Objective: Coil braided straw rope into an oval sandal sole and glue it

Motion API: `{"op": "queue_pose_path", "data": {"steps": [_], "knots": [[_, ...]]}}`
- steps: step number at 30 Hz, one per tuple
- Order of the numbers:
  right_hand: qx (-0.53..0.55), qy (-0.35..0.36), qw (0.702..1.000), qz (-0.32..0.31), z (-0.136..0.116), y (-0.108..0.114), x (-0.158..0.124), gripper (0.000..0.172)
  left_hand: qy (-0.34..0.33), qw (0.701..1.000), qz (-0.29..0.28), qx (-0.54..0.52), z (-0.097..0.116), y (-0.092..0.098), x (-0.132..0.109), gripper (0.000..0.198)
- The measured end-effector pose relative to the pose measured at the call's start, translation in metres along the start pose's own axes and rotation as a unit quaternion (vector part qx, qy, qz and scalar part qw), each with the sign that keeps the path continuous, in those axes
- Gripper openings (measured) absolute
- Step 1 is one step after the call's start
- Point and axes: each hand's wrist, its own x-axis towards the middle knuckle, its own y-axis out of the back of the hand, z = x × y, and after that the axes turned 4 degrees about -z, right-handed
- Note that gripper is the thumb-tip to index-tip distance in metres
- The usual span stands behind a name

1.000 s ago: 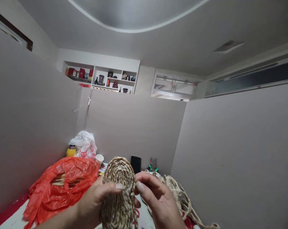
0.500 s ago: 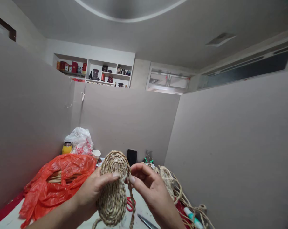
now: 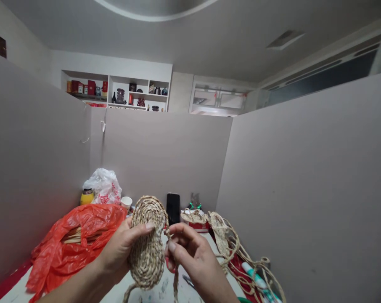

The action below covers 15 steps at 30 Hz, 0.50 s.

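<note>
A coiled sole of braided straw (image 3: 148, 252), narrowed at its waist, is held upright over the table. My left hand (image 3: 123, 242) grips it by the left edge, thumb across the front, fingers hidden behind. At the sole's right edge, my right hand (image 3: 192, 254) pinches the loose braid (image 3: 175, 280), which hangs down below the fingers. Another braid end trails from the sole's lower left. Partly covered by my right hand are red scissors (image 3: 170, 265) and a dark metal tool (image 3: 188, 281) on the table.
On the left lies a red plastic bag (image 3: 92, 229) with straw strips. Behind it are a white bag (image 3: 104, 185), a yellow jar (image 3: 87, 196) and a paper cup (image 3: 126, 203). A black phone (image 3: 173, 207) leans at the back. Braided cord (image 3: 234, 244) is heaped at right.
My right hand has slid slightly down the braid, drawing it a little away from the sole's edge. The view has shifted, showing more of the table at right.
</note>
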Motion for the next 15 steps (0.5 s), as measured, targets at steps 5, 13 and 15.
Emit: {"op": "queue_pose_path", "data": {"steps": [5, 13, 15], "knots": [[-0.027, -0.024, 0.999, 0.000, 0.001, 0.005, -0.003, 0.014, -0.007, 0.999, -0.003, 0.040, -0.002, 0.007, 0.002, 0.022], [-0.173, -0.048, 0.984, 0.014, 0.019, 0.028, 0.006, 0.017, 0.018, 0.989, 0.028, 0.141, -0.011, 0.049, -0.004, 0.035], [-0.203, -0.048, 0.978, 0.011, 0.021, 0.038, 0.017, 0.017, 0.027, 0.983, 0.025, 0.181, -0.012, 0.056, -0.006, 0.037]]}}
